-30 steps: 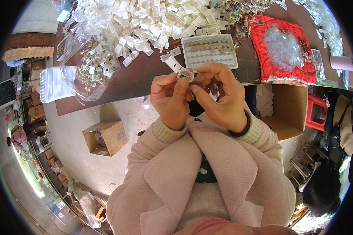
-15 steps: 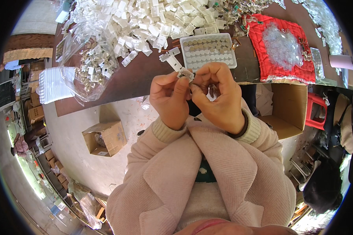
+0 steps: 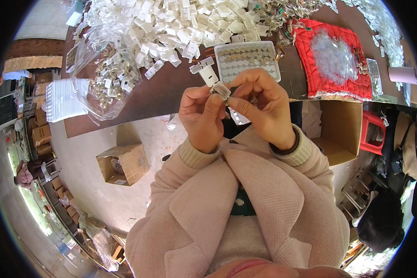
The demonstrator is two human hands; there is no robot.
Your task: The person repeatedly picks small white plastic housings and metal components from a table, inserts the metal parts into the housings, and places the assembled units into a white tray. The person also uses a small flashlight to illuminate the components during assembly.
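Head view, landmark: pale tray (image 3: 277,69) with rows of small round discs, on the brown tabletop (image 3: 148,104).
Work piece: white plastic piece (image 3: 209,74), small and box-like, held up tilted just off the tray's near left corner; its far end angles toward the tray's left side, its near end is between the hands.
Left hand: left hand (image 3: 201,118), nearer the person than the tray and to its left; thumb and forefinger pinch the piece's near end, other fingers curled.
Right hand: right hand (image 3: 268,111), just on the near side of the tray; fingers bent, thumb and forefinger tips at the piece's near end. Can't tell if they grip it.
Below right thumb: shiny bit (image 3: 238,117), mostly hidden, kind unclear.
White heap: loose white plastic parts (image 3: 185,28), beyond the tray and to its left.
Bag: clear plastic bag (image 3: 118,99) with metallic and white parts, well left of the tray.
Ribbed stack: white ribbed stack (image 3: 68,99), farther left of the tray, beside the bag.
Red cloth: quilted red cloth (image 3: 310,81), right of the tray, clear bits (image 3: 333,55) heaped on it.
Boxes: small carton (image 3: 138,162) on the floor, left of the tray and nearer the person; larger open carton (image 3: 343,125), right of the tray and nearer too.
Stool: red plastic stool (image 3: 374,132), past the larger carton.
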